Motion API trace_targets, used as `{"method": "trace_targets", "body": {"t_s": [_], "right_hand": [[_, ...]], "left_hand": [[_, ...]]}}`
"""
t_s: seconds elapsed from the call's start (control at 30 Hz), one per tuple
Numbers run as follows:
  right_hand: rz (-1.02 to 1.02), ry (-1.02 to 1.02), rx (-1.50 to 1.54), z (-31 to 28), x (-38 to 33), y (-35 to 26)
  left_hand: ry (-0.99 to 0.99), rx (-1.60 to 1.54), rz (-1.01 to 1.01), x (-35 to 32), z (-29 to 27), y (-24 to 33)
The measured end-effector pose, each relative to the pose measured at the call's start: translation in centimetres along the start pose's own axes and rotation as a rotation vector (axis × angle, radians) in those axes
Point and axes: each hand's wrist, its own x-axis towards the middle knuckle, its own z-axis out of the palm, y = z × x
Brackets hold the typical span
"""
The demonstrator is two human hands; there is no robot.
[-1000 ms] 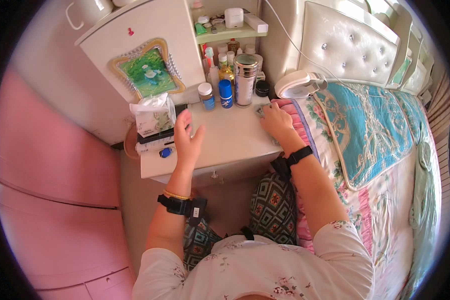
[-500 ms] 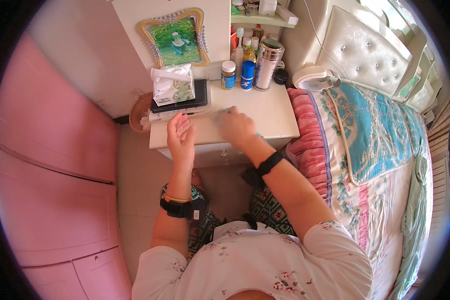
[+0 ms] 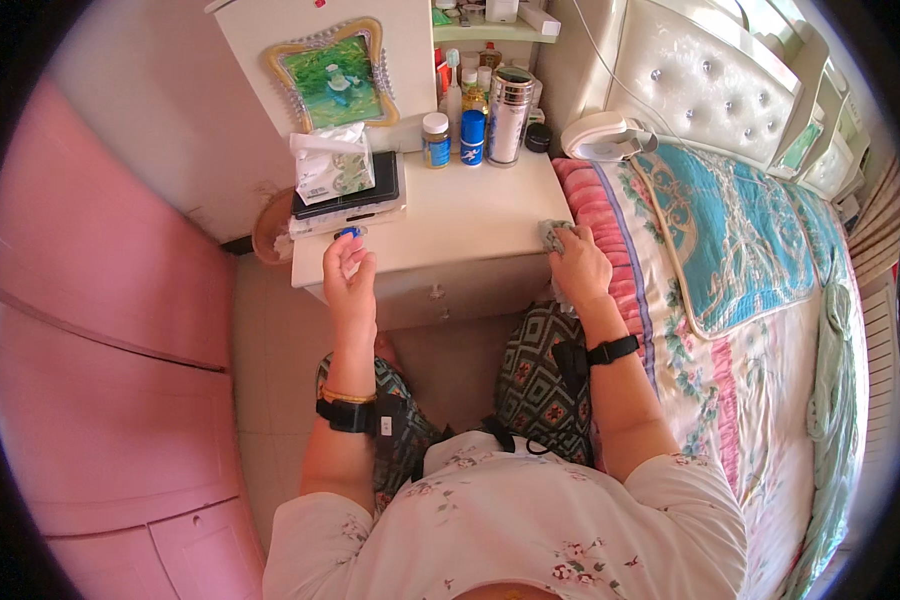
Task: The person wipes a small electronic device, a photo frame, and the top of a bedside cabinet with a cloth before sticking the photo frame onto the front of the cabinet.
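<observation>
With the right hand (image 3: 578,266) pressed flat on the grey cloth (image 3: 554,234) at the surface's (image 3: 460,215) near corner, sweep firmly toward the left hand (image 3: 348,270), which pinches a small blue-capped object (image 3: 348,233) clear

A soft tissue pack (image 3: 332,163), white with green print and a tuft of tissue standing out of its top, lies on a flat dark tablet-like slab (image 3: 355,200) at the back left of the white bedside table (image 3: 470,215). Near it at the back stand a small jar (image 3: 435,140) with a white lid and blue label and a blue bottle (image 3: 472,137); beside them is a tall shiny steel flask (image 3: 510,116)
</observation>
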Motion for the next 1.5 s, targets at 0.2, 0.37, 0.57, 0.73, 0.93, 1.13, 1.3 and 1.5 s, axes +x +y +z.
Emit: {"method": "trace_targets", "body": {"t_s": [0.2, 0.37, 0.57, 0.73, 0.93, 1.13, 1.3, 1.5], "right_hand": [[-0.101, -0.011, 0.075, 4.4, -2.3, -5.5], [-0.445, -0.241, 0.293, 6.9, -3.7, -12.3], [-0.396, -0.139, 0.516, 3.9, -2.3, -10.5], [-0.250, -0.094, 0.115, 3.4, 2.8, -6.5], [-0.427, -0.123, 0.135, 6.9, -1.5, -13.9], [-0.742, -0.281, 0.426, 8.0, -6.7, -16.7], [-0.740, -0.201, 0.393, 7.5, -4.5, -19.5], [-0.770, -0.279, 0.147, 11.0, -0.8, -28.8]], "left_hand": [[0.005, 0.062, 0.023, -1.2, -0.2, 1.2], [0.048, 0.071, 0.041, -2.5, -0.9, 1.5], [0.107, 0.212, 0.039, -4.0, -2.7, 1.1], [0.113, 0.154, -0.033, -4.2, -1.9, -0.6], [0.073, 0.158, 0.018, -2.9, -3.7, -3.5], [0.229, 0.348, 0.130, -0.5, -8.0, -4.5], [0.351, 0.404, 0.139, 0.0, -11.6, -4.1], [0.419, 0.217, 0.039, -0.8, -12.0, -3.8]]}}
